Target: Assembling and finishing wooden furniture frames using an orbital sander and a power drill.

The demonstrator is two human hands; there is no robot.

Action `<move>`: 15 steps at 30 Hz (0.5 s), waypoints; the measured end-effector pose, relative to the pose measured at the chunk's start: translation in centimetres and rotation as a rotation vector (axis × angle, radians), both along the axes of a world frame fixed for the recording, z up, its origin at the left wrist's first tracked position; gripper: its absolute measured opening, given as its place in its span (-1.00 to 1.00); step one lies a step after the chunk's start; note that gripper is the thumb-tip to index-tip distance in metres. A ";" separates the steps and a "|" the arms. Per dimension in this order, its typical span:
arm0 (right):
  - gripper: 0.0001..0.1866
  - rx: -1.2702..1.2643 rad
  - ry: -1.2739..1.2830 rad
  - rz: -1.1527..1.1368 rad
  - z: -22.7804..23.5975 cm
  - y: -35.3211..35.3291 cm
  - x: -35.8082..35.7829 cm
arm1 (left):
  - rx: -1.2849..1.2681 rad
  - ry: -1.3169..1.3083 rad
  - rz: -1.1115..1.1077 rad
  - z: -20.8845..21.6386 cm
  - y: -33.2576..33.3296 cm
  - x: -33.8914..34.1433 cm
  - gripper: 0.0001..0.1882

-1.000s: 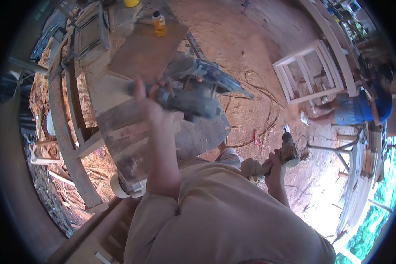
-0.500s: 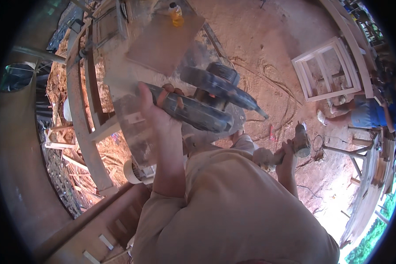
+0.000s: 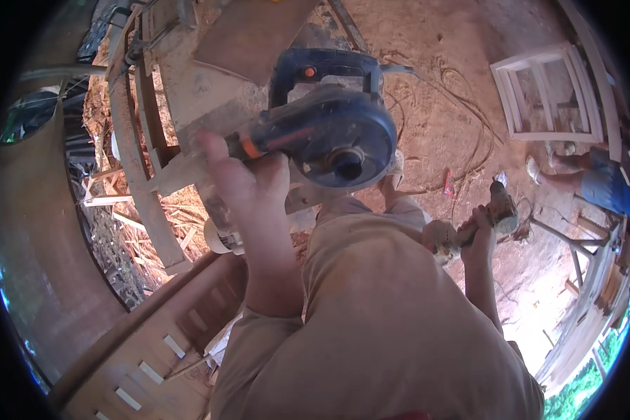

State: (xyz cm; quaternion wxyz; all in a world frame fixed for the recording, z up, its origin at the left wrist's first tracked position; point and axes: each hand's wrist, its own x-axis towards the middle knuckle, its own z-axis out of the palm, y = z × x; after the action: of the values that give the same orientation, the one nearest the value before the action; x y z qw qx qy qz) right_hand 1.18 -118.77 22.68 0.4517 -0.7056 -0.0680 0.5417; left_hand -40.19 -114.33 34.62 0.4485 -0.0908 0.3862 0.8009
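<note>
A dark electric hand blower (image 3: 346,129) with a round fan housing and an orange-marked nozzle is in front of me. My left hand (image 3: 248,178) is closed around its nozzle, and the fingers are partly hidden beneath it. The blower's loop handle (image 3: 329,63) is at its far side, held by nobody, with a cord leading right. Lower right, my right hand (image 3: 477,234) is wrapped around the grip of a dusty cordless drill (image 3: 502,210), whose chuck points away from me.
Beyond the blower lies a brown board (image 3: 252,42) on a dusty work surface. A wooden window frame (image 3: 549,94) stands at the far right, near a person in blue shorts (image 3: 605,189). Loose cable (image 3: 469,98) crosses the dirt floor. Wood shavings (image 3: 182,224) lie at the left.
The blower has swung round in my left hand, its round housing now facing up. Haze around the work surface has thinned. The drill stays in my right hand while the view has shifted.
</note>
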 end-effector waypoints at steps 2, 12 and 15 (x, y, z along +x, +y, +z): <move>-0.58 0.010 0.032 -0.008 -0.2 -1.3 -0.8 | 0.006 -0.025 0.022 -1.5 0.2 -0.6 -0.34; -0.49 0.080 0.008 -0.047 1.2 -5.2 -5.0 | -0.118 -0.378 -0.050 -10.0 1.6 -8.1 -0.24; -0.40 0.074 -0.019 -0.046 1.7 -5.8 -5.9 | -0.023 -0.397 -0.071 -11.9 3.3 -10.1 -0.28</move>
State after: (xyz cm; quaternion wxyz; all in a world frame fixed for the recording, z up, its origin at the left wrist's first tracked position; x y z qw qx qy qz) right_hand -4.70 -124.61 24.39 0.4890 -0.6950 -0.0759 0.5215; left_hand -50.26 -111.06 22.71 0.5430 -0.2384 0.3021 0.7464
